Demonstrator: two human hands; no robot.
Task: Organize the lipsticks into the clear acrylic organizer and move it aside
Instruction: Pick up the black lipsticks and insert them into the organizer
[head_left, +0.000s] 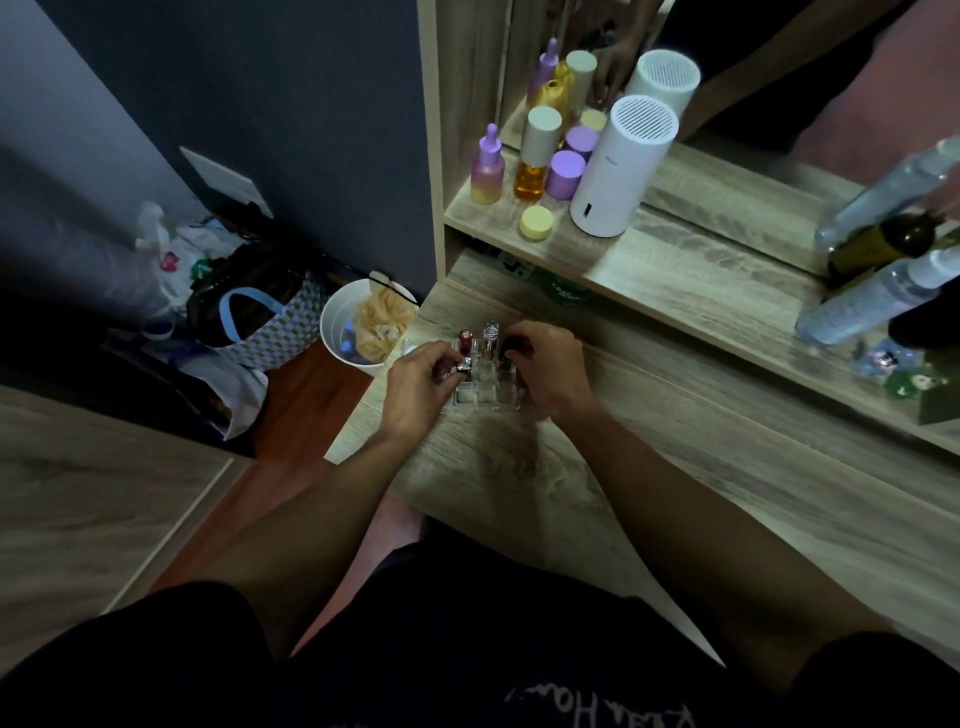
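The clear acrylic organizer (480, 392) sits on the wooden vanity top (649, 467) near its left end, between my two hands. A red lipstick (465, 340) and a clear silver-capped lipstick (491, 332) stand upright in its back row. My left hand (415, 387) pinches a small silver-and-dark lipstick (464, 366) over a left compartment. My right hand (548, 366) grips a black lipstick (513, 347) at the organizer's right back side. The front compartments look empty.
A raised shelf (649, 260) behind holds purple, amber and yellow bottles (535, 156), a yellow jar, a white cylinder (621, 166) and a mirror. Spray bottles (872, 301) lie at the right. A white bin (358, 332) and bags stand on the floor to the left.
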